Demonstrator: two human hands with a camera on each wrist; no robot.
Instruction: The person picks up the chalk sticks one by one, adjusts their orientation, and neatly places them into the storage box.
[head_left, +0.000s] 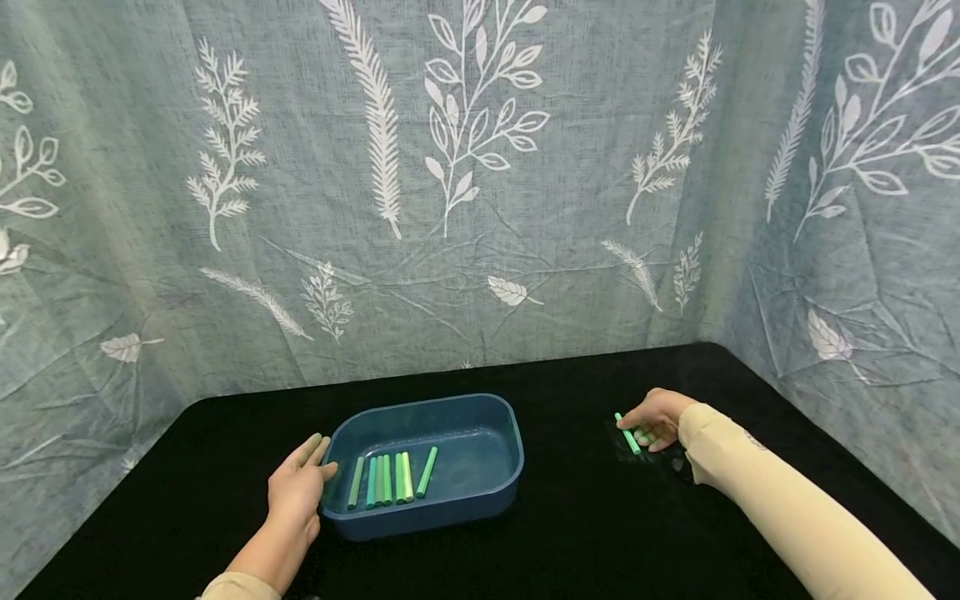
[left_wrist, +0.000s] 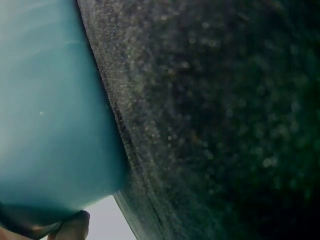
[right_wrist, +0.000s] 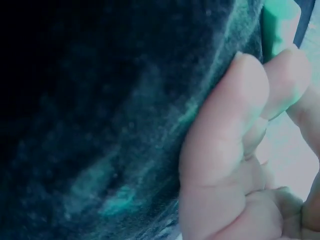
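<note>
A blue plastic bin (head_left: 427,521) stands left of centre in the head view, with several green and yellow-green chalk sticks (head_left: 386,479) lying side by side on its floor. My left hand (head_left: 294,492) rests against the bin's left rim, its fingers extended. In the left wrist view the bin's outer wall (left_wrist: 55,115) fills the left side, and fingertips (left_wrist: 75,227) show at its lower edge. Far to the right, my right hand (head_left: 654,421) pinches a bright green chalk stick (head_left: 632,442) at the cloth. That stick's end (right_wrist: 280,25) appears beyond the fingertips in the right wrist view.
Black cloth (head_left: 570,533) covers the table. Faint greenish smears (right_wrist: 120,200) mark the cloth near my right hand, and a small dark lump (head_left: 677,463) lies under that wrist. A grey-green curtain (head_left: 465,308) with white leaf patterns hangs behind and at both sides.
</note>
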